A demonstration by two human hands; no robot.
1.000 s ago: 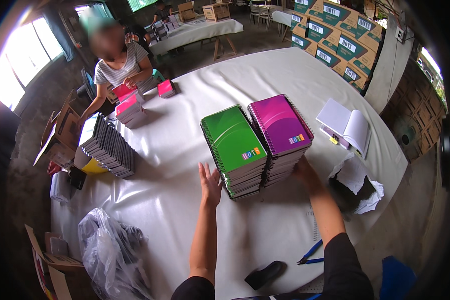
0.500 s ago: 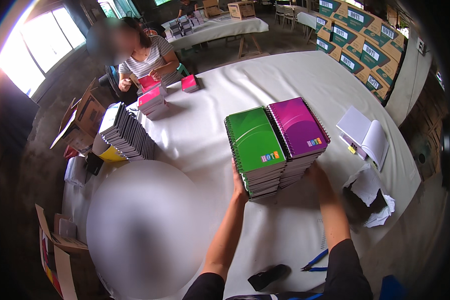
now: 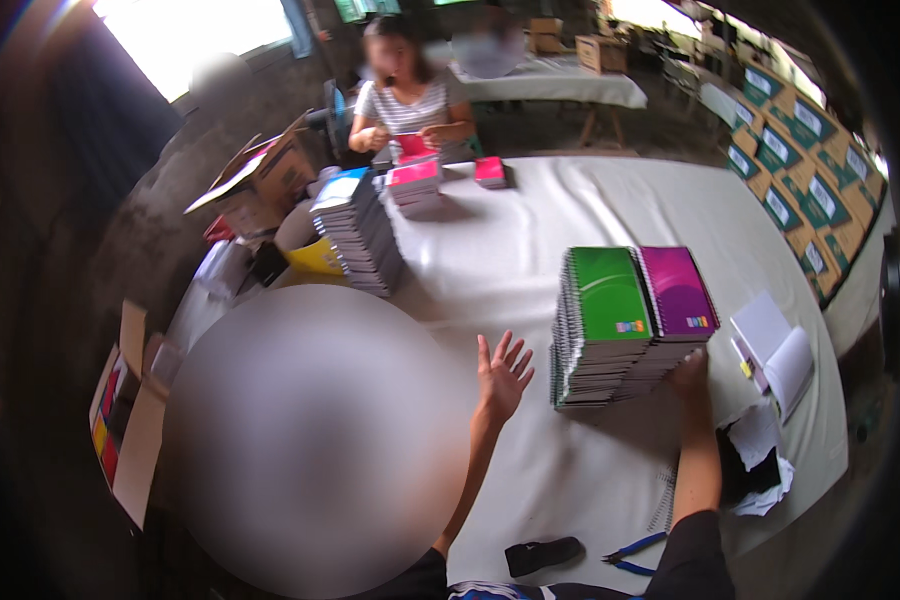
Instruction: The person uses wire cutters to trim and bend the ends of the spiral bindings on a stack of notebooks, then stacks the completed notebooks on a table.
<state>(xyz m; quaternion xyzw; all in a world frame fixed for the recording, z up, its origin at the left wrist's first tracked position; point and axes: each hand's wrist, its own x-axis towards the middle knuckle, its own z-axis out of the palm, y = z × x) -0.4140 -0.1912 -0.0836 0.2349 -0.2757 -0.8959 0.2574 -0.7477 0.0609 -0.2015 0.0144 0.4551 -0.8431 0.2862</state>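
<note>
While my right hand rests against the near right side of the purple-topped stack of spiral notebooks, my left hand has come off the green-topped stack it was pressing a second ago and now hangs over bare white tabletop just left of that stack, palm open and fingers spread wide apart, holding nothing. I cannot tell how the right fingers sit, since the stack edge hides them; the hand is touching the notebooks but I see no grip closed around anything. Both stacks stand side by side, touching, right of centre on the tabletop, and they look squared up and upright. With the left hand lifted away and the piles standing alone, I judge the straightening of the pair to be about finished on that side. My view has also swung leftward, and a large blurred patch now covers the near left of the tabletop.

To the right of the stacks lie loose white sheets and torn wrapping. Blue-handled pliers and a dark pouch sit near my body. Across the tabletop another person handles pink notebooks, beside a leaning dark stack of notebooks
</note>
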